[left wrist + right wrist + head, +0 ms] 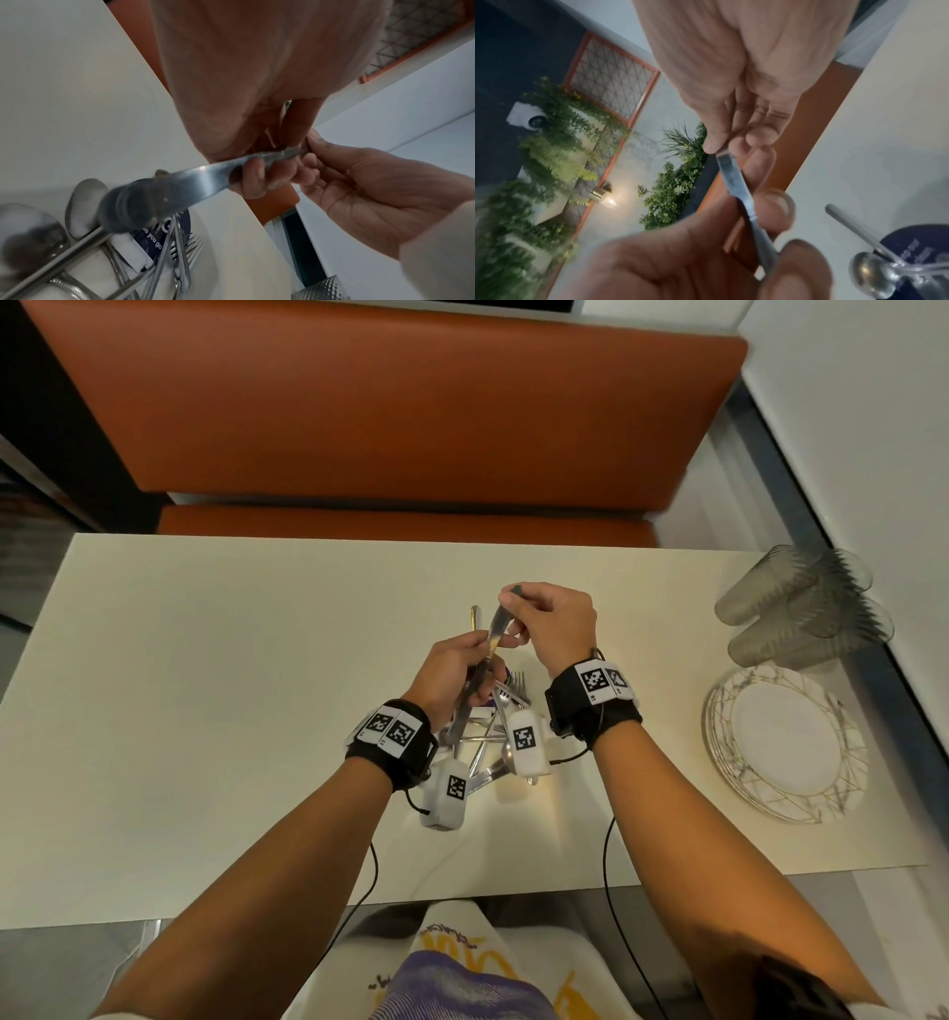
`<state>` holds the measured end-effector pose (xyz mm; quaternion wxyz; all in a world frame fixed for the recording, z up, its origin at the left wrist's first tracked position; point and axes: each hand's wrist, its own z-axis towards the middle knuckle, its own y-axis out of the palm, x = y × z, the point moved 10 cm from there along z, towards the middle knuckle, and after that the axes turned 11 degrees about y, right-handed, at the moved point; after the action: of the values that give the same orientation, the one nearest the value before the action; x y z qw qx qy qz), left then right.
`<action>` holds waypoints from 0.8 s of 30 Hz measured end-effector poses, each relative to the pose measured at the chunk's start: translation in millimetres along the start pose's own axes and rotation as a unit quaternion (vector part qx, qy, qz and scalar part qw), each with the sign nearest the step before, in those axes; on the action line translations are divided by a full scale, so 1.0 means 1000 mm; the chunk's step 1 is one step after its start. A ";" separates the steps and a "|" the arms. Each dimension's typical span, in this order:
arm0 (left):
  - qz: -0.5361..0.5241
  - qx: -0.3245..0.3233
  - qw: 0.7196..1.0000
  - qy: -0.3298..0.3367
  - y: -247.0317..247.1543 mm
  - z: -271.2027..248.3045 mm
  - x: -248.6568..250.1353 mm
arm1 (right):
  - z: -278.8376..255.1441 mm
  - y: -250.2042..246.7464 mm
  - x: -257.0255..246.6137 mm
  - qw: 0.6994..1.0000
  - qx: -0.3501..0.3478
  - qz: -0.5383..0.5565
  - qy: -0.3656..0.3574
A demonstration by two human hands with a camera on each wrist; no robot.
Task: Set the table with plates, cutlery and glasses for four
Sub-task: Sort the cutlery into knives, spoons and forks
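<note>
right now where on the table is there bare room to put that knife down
The knife is held by both the left hand and right hand. The table is bare left of the cutlery pile and between it and the plates. The right edge is crowded with plates and glasses.

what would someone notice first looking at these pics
Both hands meet over mid-table: the left hand grips a knife by the handle while the right hand pinches its blade tip. Below them lies a cutlery pile; at the table's right edge sit stacked plates and tumbled glasses.
</note>
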<state>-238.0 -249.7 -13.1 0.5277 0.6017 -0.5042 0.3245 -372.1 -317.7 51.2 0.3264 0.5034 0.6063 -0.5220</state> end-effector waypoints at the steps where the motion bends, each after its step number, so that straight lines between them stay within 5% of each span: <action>1: -0.004 0.001 1.000 0.001 -0.001 0.000 -0.001 | 0.001 0.001 0.002 1.000 -0.007 0.004 0.009; 9: 0.059 0.005 0.997 -0.051 -0.018 -0.017 -0.029 | 0.004 0.006 0.025 0.998 -0.019 0.038 0.055; 17: 0.087 0.076 0.989 -0.088 -0.053 -0.042 -0.068 | -0.020 0.034 0.082 0.988 -0.066 -0.114 0.074; 24: 0.118 0.152 0.972 -0.132 -0.087 -0.070 -0.093 | -0.067 0.077 0.165 0.887 -0.211 -0.410 0.024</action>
<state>-171.5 -163.9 -109.7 0.3171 0.6484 -0.5817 0.3750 -336.6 -212.6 -108.4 0.1676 0.1419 0.8618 -0.4572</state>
